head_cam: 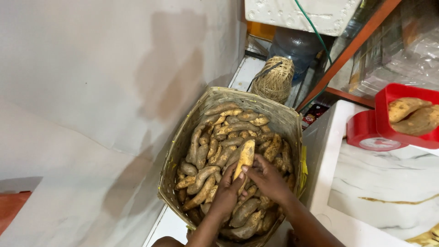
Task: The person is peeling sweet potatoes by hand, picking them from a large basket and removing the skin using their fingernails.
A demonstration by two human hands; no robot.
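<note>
Pale floor [171, 226] runs up the frame centre, carrying a large woven basket [292, 126] at centre; a small wicker basket [274, 80] (upper centre) and a clear water jug [297, 45] stand behind it.

Both forearms are bare to the near edge of the view, no sleeves showing. The left hand [227, 194] and right hand [269, 179] are bare too, fingernails short.

small red and dark printed packet [313, 114] on floor beside woven basket [288, 120], clear plastic-wrapped packages [402, 50] on orange shelf
</note>
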